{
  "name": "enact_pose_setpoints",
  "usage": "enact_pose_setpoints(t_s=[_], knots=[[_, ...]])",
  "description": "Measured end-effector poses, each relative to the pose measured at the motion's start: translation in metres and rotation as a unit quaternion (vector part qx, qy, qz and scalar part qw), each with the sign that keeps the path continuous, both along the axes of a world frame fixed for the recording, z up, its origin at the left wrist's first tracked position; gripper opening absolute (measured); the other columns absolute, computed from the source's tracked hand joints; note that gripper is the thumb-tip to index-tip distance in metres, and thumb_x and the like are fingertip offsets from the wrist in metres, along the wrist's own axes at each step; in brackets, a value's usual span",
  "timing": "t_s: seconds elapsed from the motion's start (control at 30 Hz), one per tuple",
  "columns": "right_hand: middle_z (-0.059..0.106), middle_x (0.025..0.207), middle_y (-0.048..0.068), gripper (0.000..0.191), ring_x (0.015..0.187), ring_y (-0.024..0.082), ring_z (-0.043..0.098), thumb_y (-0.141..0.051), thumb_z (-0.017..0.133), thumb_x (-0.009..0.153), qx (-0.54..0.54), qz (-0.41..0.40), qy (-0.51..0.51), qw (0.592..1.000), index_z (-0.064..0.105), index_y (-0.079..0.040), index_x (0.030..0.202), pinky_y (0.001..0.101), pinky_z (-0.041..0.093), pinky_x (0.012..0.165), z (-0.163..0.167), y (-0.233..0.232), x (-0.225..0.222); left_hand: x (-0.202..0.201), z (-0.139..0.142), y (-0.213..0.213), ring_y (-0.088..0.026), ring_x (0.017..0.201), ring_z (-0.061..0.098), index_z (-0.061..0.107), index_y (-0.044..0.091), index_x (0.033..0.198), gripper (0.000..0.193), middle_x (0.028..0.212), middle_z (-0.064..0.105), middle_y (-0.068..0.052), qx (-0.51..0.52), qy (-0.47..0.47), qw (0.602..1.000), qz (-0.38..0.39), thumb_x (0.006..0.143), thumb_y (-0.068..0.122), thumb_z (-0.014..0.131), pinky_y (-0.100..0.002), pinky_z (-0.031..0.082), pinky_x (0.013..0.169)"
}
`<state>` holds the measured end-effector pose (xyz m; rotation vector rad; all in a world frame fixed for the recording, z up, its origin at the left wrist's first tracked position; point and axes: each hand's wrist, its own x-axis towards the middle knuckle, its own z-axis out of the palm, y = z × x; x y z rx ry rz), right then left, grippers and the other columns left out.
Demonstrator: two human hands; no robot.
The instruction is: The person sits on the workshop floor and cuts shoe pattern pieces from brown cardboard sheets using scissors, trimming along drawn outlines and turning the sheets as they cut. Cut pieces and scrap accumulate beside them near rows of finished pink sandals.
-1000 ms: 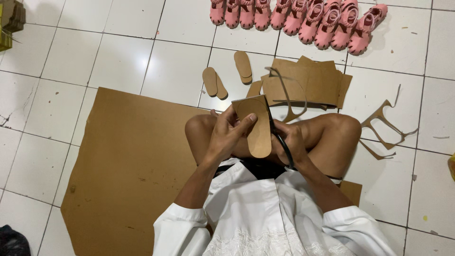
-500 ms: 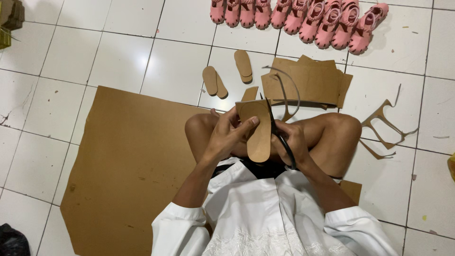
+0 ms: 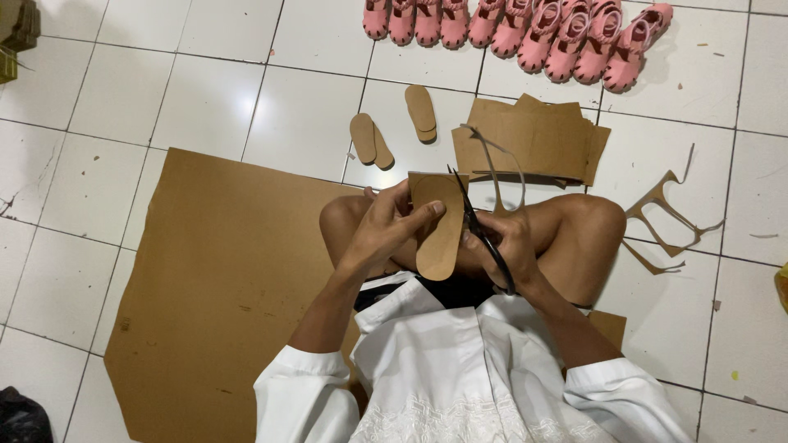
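My left hand pinches a brown cardboard piece shaped like a shoe sole, rounded at the bottom and still square at the top. Black scissors sit in my right hand, their blades running up the right edge of the piece. A thin curled offcut strip loops up from the cut. I sit cross-legged on the white tiled floor with both hands above my knees.
A large brown cardboard sheet lies on the floor at my left. Cut soles and a stack of cardboard pieces lie ahead. Several pink sandals line the far side. Offcut scraps lie on the right.
The cardboard piece has turned slightly in my left hand and the scissors have advanced up along its right edge. The curled offcut strip has grown longer.
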<state>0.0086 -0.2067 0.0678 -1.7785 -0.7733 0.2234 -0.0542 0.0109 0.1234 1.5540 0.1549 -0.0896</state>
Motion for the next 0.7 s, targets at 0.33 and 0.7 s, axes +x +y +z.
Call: enact_pose_setpoints(t_s=[0.33,0.7], knots=[[0.064,0.061,0.003,0.032,0.051,0.009,0.054,-0.021,0.071,0.088,-0.034,-0.012,-0.012,0.999,0.075,0.001,0.111,0.0267,0.042,0.048,-0.001,-0.004,-0.002,0.008,0.002,0.009,-0.007,0.072,0.058,0.071,0.003,0.118,0.037,0.084,0.071,-0.001,0.129,0.020,0.991,-0.024,0.094,0.031,0.073,-0.025,0.050,0.067],[0.059,0.059,-0.001,0.019,0.052,0.005,0.053,-0.021,0.068,0.096,-0.019,-0.007,-0.070,0.997,0.074,-0.004,0.092,0.0245,0.041,0.053,-0.004,0.003,-0.003,0.021,-0.032,0.030,-0.014,0.086,0.067,0.061,0.001,0.135,0.049,0.106,0.073,-0.008,-0.099,0.052,0.994,-0.014,0.096,0.030,0.067,-0.033,0.055,0.073]])
